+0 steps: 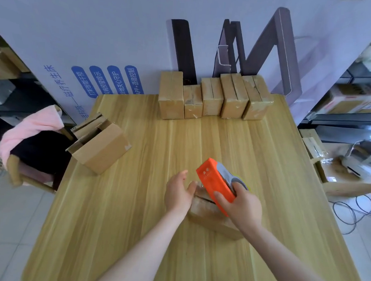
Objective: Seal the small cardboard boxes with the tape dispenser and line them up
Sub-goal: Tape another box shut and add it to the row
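A small cardboard box (210, 217) lies on the wooden table (134, 202) near its middle, largely hidden by my hands. My right hand (239, 205) grips an orange tape dispenser (214, 180) whose lower end sits over the box's top seam. With fingers straight, my left hand (178, 192) rests against the box's left side. Several sealed small boxes (212, 96) stand in a row at the table's far edge. An unsealed box (100, 144) with raised flaps lies at the left edge.
A chair (35, 154) draped with pink and dark cloth stands left of the table. Dark panels (185, 50) lean on the wall behind the row. Shelves with cartons (354, 102) and a low table with clutter (350, 170) stand to the right.
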Demonstrator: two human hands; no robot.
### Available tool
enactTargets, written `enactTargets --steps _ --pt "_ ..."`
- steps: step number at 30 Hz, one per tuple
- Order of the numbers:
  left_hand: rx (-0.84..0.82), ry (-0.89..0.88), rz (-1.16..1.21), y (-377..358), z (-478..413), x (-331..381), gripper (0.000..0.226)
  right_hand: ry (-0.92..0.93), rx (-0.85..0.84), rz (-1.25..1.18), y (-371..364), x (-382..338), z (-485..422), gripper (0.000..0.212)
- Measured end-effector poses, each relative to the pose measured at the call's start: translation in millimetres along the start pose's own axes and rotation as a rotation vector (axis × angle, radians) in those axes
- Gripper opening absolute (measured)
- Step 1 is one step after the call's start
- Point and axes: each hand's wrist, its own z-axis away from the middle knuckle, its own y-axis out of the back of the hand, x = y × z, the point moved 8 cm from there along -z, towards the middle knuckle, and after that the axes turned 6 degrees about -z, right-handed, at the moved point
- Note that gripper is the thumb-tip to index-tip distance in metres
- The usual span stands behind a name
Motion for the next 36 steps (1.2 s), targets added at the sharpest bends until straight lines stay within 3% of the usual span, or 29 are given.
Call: enactTargets --steps 4,9,13,16,19,22,24,25,27,29,32,36 --pt "-0.123 -0.016 -0.207 -5 -12 9 0.018 0.013 0.005 -0.099 8 8 0 0.041" --pt "-0.213 0.037 -0.232 -9 -16 2 0.023 -0.003 0.009 -0.152 9 10 0 0.040" --pt "-0.374 0.030 -0.009 -28 -14 -1 0.026 -0.012 0.004 -0.194 10 13 0 0.039" --pt "-0.451 0.164 0.252 -44 -6 -5 0.026 -0.022 -0.002 -0.206 10 15 1 0.037" --pt "-0.424 0.226 0.212 -52 -7 -11 0.028 -0.039 -0.006 -0.231 11 17 1 0.037" --pt "-0.078 0.028 -0.105 -22 -15 0 0.026 -0.065 -0.014 -0.277 12 20 1 0.042" --pt "0.155 -0.263 -0.100 -2 3 30 0.030 -0.090 -0.006 -0.325 14 22 1 0.046" --pt "0.184 -0.368 -0.088 -1 15 41 0.032 -0.102 0.000 -0.352 15 22 1 0.046" --pt "0.061 -0.457 -0.147 -19 35 47 0.041 -0.107 0.005 -0.385 17 22 0 0.042" --pt "-0.133 -0.438 -0.244 -44 45 35 0.057 -0.097 -0.005 -0.398 17 20 1 0.037" --pt "-0.190 -0.446 -0.245 -54 44 22 0.065 -0.117 0.002 -0.453 18 23 1 0.041" --pt "-0.255 -0.370 -0.045 -51 39 22 0.068 -0.160 0.040 -0.548 25 29 -1 0.037"
